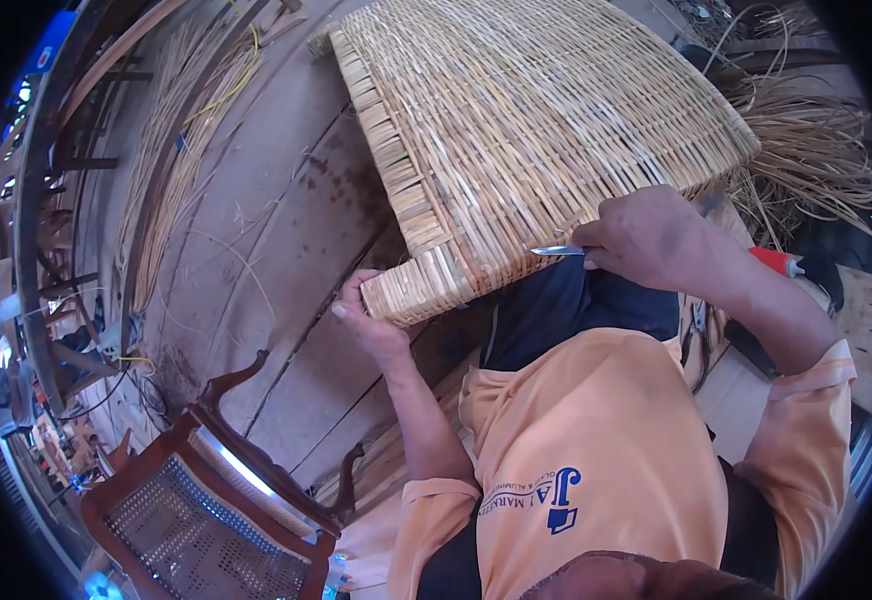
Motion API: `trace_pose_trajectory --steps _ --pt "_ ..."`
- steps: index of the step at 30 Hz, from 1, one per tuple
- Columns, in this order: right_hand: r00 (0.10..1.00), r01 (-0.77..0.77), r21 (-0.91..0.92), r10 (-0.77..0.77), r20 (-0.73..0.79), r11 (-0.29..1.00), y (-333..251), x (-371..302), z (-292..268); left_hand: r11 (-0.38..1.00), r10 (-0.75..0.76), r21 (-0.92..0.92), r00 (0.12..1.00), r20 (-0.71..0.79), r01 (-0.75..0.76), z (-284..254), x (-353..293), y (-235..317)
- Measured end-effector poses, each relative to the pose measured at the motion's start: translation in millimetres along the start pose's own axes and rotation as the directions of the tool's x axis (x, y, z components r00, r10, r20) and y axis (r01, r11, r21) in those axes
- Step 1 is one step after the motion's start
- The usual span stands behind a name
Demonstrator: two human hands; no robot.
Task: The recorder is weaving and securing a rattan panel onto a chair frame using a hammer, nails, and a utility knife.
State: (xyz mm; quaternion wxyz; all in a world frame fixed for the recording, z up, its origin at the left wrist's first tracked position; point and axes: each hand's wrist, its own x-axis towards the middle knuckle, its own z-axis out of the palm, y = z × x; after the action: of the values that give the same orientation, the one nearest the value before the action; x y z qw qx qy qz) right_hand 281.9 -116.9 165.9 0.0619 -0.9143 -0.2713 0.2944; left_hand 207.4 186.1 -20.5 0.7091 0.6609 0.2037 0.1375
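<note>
A large woven cane panel rests across my lap and reaches away from me, its near corner ending in a wrapped leg-like piece. My left hand grips the end of that piece, thumb on one side and fingers on the other. In my right hand is a knife, its short blade pointing left along the panel's near edge. The blade lies at the weave; whether it cuts into a strand I cannot tell. The knife's handle is hidden inside my fist.
A chair with a cane seat and dark wooden frame stands at the lower left. Long loose cane strips lie on the floor at the far left, beside wooden frames. A bundle of strands spreads at right, with pliers near my right side.
</note>
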Motion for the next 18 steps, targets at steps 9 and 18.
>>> trace_pose_trajectory --steps 9,18 --pt "0.998 0.056 -0.039 -0.057 -0.04 0.998 2.3 8.0 -13.6 1.0 -0.01 0.015 1.0 0.022 0.009 2.7 0.8 8.9" --pt "0.966 0.245 -0.136 -0.253 -0.045 0.96 8.2 25.8 -20.1 1.0 -0.021 -0.015 0.999 0.039 0.021 3.1 1.8 8.2"
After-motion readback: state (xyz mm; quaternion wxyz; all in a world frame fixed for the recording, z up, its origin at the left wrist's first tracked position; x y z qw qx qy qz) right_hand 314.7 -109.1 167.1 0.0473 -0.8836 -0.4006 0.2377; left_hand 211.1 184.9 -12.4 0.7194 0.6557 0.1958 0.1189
